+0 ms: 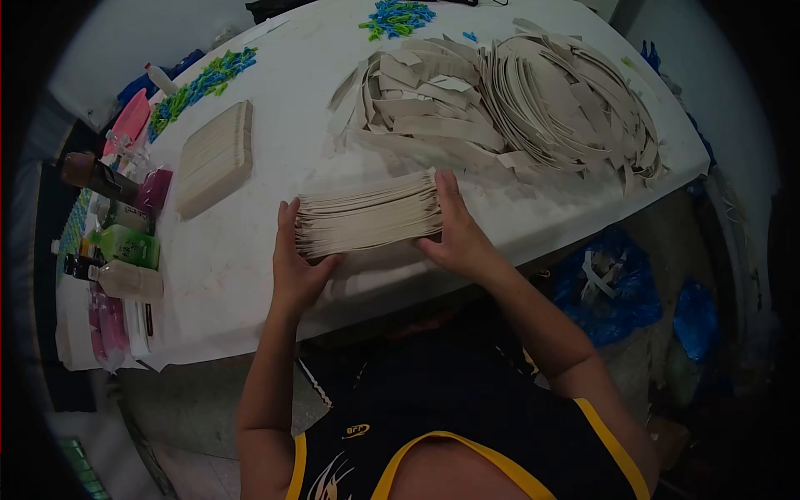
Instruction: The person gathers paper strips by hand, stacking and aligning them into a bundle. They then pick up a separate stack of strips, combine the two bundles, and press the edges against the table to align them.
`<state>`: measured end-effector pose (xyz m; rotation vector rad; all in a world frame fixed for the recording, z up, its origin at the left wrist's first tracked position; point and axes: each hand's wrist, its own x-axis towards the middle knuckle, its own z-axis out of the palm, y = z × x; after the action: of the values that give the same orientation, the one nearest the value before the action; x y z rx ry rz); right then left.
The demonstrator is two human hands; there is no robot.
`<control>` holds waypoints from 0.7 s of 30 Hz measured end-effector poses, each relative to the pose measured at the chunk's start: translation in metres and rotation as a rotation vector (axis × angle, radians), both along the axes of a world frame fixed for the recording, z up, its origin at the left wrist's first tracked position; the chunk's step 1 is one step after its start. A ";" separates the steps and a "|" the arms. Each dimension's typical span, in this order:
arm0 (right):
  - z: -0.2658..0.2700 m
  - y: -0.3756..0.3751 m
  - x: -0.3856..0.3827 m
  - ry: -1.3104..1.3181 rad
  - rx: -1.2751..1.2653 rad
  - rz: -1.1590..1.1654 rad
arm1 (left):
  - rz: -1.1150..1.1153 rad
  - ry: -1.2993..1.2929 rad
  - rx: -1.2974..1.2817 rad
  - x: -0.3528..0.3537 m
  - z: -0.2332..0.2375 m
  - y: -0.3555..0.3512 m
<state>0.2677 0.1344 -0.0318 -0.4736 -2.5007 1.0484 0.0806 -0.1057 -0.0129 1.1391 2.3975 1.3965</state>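
Observation:
A stack of beige paper-like strips (368, 215) lies between my two hands near the table's front edge, its layered edges facing up. My left hand (302, 254) presses against the stack's left end, thumb on the near side. My right hand (457, 229) grips the right end the same way, fingers along the far corner and thumb near the front. A second, neatly squared block of the same strips (215, 158) rests to the left. Beyond my hands lie two big loose heaps of strips, a tangled heap (425, 104) and a fanned heap (567, 108).
Blue and green clips (204, 83) are piled at the back left, with another clip pile (396, 18) at the back. Bottles, including a green one (129, 247), line the left edge near a pink basin (129, 121). A blue plastic bag (612, 287) sits below the table at right.

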 end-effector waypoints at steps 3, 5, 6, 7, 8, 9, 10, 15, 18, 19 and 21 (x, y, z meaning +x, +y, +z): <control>0.000 0.002 0.002 0.022 -0.038 0.002 | 0.038 -0.074 0.036 0.005 -0.001 0.003; 0.002 0.004 0.003 0.020 -0.041 0.005 | 0.046 -0.078 0.049 0.005 -0.002 0.001; 0.006 0.006 0.003 0.019 -0.041 0.008 | 0.024 -0.012 0.015 0.003 -0.003 0.001; 0.011 0.009 0.004 -0.004 -0.094 0.023 | 0.001 0.053 -0.019 0.001 -0.003 0.001; 0.015 0.012 0.004 -0.027 -0.149 0.037 | 0.005 0.052 -0.018 0.000 -0.001 0.001; 0.017 0.016 0.004 -0.028 -0.148 0.042 | -0.009 0.085 -0.033 0.000 0.004 0.002; 0.019 0.021 0.004 -0.057 -0.154 0.045 | -0.022 0.119 -0.048 0.000 0.007 0.003; 0.011 0.026 -0.002 -0.053 -0.111 0.085 | -0.114 0.070 -0.066 -0.007 0.010 0.009; 0.005 0.019 -0.005 -0.036 0.032 0.061 | -0.118 0.031 -0.100 -0.008 0.007 0.009; 0.006 0.022 -0.004 -0.015 -0.013 0.092 | -0.112 -0.002 -0.104 -0.008 0.006 0.008; 0.012 0.026 -0.001 0.002 -0.059 0.125 | -0.104 0.034 -0.124 -0.005 0.009 0.008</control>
<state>0.2665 0.1608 -0.0199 -0.3356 -2.5310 1.1718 0.0760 -0.0980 -0.0042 1.2450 2.3730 1.1893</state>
